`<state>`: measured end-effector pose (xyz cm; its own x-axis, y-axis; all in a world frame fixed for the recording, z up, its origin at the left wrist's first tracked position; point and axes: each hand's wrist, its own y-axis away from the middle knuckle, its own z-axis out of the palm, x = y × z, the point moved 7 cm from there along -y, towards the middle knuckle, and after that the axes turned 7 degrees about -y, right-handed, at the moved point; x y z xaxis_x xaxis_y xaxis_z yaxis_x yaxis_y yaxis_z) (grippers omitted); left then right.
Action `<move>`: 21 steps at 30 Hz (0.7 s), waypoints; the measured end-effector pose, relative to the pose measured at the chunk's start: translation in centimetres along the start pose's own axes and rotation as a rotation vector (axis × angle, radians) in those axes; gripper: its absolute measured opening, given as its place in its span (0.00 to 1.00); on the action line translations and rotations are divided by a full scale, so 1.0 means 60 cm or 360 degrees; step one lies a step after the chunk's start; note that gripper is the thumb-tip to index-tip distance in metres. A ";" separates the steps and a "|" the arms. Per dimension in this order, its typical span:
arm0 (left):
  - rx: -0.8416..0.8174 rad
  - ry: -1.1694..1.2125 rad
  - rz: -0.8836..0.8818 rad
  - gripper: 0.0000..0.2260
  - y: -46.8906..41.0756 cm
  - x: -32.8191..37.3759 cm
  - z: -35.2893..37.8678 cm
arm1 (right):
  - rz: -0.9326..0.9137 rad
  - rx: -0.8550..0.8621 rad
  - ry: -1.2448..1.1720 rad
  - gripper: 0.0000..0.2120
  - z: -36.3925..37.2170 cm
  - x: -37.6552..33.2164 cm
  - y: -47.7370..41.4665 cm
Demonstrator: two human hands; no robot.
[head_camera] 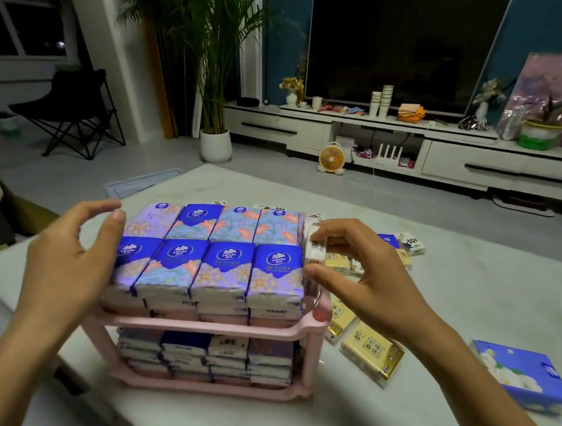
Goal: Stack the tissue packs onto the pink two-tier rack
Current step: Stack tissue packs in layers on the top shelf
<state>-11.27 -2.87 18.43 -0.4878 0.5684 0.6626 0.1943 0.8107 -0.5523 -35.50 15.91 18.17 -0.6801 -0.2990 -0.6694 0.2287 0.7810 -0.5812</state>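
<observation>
The pink two-tier rack (214, 325) stands on the white table, both tiers packed with tissue packs. Blue and lilac Vinda packs (215, 250) cover the top tier in two rows. My right hand (360, 270) pinches a small white tissue pack (315, 247) held upright against the right end of the top tier. My left hand (67, 264) hovers at the left end of the top row, fingers curved, thumb touching the corner pack. Loose yellow packs (370, 351) lie on the table right of the rack.
A larger blue tissue pack (523, 374) lies near the table's right front. More small packs (411, 243) sit behind my right hand. Beyond the table are a TV stand (435, 155), a small fan (331, 158) and a potted palm (215, 144).
</observation>
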 end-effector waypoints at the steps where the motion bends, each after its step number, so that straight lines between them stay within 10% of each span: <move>1: 0.0007 -0.0016 -0.0015 0.20 -0.003 -0.010 0.001 | -0.0010 -0.0014 0.0047 0.12 0.003 0.001 0.001; 10: -0.0236 -0.0004 -0.0290 0.28 -0.004 -0.053 0.029 | -0.0003 0.0081 0.0382 0.12 0.006 0.033 0.026; 17: -0.0409 0.0435 -0.0659 0.35 -0.001 -0.073 0.040 | 0.0377 0.0061 -0.0163 0.15 0.003 0.033 -0.016; 21: -0.0602 0.0630 -0.0582 0.19 -0.016 -0.063 0.053 | 0.0646 -0.0153 -0.0293 0.27 0.048 0.055 -0.038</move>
<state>-12.28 -6.25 14.84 -0.2433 0.1972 0.9497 0.3965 0.9138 -0.0882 -36.26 11.56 15.91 -0.4116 -0.0439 -0.9103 0.3794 0.8999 -0.2150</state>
